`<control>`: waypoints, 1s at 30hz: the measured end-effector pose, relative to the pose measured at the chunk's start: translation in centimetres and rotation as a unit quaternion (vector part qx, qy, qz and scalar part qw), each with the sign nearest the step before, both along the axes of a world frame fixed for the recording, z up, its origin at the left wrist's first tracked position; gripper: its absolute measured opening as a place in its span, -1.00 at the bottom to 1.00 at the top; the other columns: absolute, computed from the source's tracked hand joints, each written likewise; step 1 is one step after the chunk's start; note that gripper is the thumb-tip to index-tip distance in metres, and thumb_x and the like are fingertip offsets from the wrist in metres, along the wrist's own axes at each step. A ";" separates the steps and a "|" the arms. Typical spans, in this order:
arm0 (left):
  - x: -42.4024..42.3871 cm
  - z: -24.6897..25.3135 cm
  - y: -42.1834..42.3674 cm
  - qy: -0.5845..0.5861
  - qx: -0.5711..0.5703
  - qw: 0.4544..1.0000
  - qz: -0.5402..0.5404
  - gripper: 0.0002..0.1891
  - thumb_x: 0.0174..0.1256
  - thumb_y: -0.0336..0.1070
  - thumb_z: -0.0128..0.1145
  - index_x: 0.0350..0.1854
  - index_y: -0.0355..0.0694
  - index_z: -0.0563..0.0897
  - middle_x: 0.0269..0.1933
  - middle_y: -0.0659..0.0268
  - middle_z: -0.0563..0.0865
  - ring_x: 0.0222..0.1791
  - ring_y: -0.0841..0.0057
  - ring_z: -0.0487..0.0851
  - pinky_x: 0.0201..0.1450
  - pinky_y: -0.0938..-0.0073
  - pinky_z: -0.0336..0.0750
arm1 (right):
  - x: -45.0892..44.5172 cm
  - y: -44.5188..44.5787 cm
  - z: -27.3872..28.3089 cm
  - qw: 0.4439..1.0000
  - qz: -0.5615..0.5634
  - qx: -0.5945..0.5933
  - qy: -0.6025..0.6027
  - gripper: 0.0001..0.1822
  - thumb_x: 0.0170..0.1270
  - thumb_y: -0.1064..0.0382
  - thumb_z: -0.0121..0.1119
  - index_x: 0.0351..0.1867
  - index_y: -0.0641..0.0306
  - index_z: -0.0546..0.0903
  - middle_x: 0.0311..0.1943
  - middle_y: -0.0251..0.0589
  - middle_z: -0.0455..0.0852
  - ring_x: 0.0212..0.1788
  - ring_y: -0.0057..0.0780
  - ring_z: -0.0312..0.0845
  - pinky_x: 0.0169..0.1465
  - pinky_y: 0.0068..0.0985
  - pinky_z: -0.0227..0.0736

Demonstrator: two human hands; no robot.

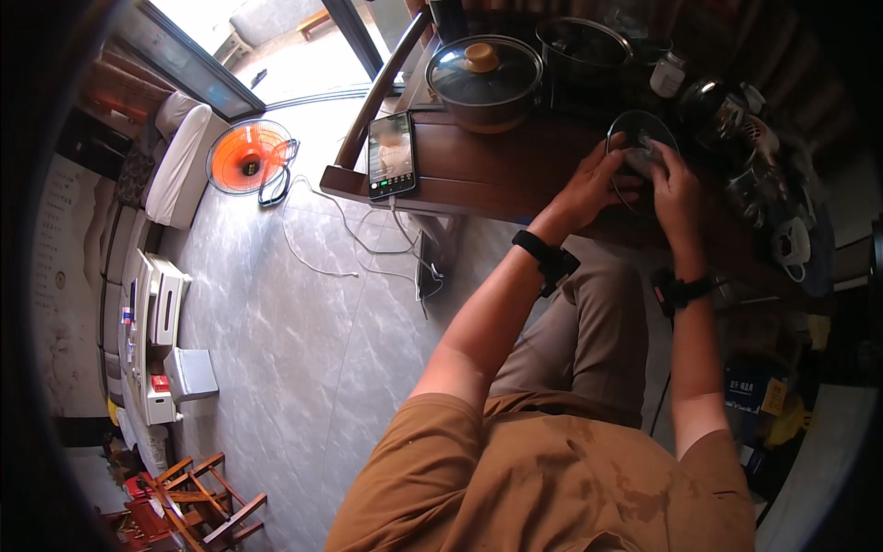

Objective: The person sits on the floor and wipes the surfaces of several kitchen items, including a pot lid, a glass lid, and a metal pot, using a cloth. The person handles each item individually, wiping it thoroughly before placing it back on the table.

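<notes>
My left hand [586,185] grips a round, clear glass lid [641,123] with a thin rim, tilted up above the near edge of the dark wooden table [476,169]. Its thumb and fingers sit on either side of the rim. Against the glass, my right hand [675,190] pinches a small pale crumpled thing [641,163], perhaps a cloth or tissue; the fingers partly hide it. A black strap with a small device is around each wrist.
Left on the table stands a lidded pot [486,83] beside a phone [392,155] with a cable plugged in. Behind are an open pot [583,45] and a white jar [667,74]. Glassware and a white cup [791,241] crowd the right. An orange fan [250,159] sits on the floor.
</notes>
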State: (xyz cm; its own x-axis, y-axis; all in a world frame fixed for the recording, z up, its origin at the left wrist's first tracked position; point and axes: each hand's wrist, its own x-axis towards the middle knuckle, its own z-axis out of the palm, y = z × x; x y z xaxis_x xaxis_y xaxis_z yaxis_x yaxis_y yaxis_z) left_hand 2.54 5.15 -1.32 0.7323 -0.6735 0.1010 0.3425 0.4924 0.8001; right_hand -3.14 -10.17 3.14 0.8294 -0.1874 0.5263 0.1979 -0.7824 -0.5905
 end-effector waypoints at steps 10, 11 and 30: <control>0.2 -0.1 -0.4 -0.019 -0.009 1.000 -0.014 -0.40 0.61 -0.12 -0.11 0.59 -0.06 0.06 0.31 0.12 0.49 0.14 0.30 0.63 0.14 0.23 0.61 | 1.9 -1.0 0.6 0.993 0.074 -0.079 -0.054 -0.65 0.32 0.51 0.04 0.12 0.33 0.60 0.10 -0.02 0.66 0.13 -0.02 0.60 0.17 -0.28 0.50; 0.0 0.0 -0.4 -0.015 -0.005 1.000 -0.009 -0.39 0.61 -0.12 -0.10 0.59 -0.08 0.06 0.33 0.11 0.48 0.14 0.29 0.63 0.14 0.23 0.61 | 1.8 -1.6 0.3 0.994 0.054 -0.087 -0.045 -0.64 0.31 0.52 0.04 0.12 0.34 0.60 0.11 -0.03 0.65 0.14 -0.02 0.59 0.18 -0.27 0.50; -0.2 0.6 -0.1 -0.002 0.012 1.000 0.009 -0.31 0.57 -0.09 -0.03 0.60 -0.14 0.00 0.49 0.06 0.30 0.18 0.21 0.61 0.17 0.23 0.60 | -4.1 -5.0 -3.8 0.995 -0.062 -0.051 -0.054 -0.68 0.38 0.47 0.01 0.12 0.27 0.60 0.04 -0.08 0.66 0.12 -0.12 0.56 0.16 -0.28 0.45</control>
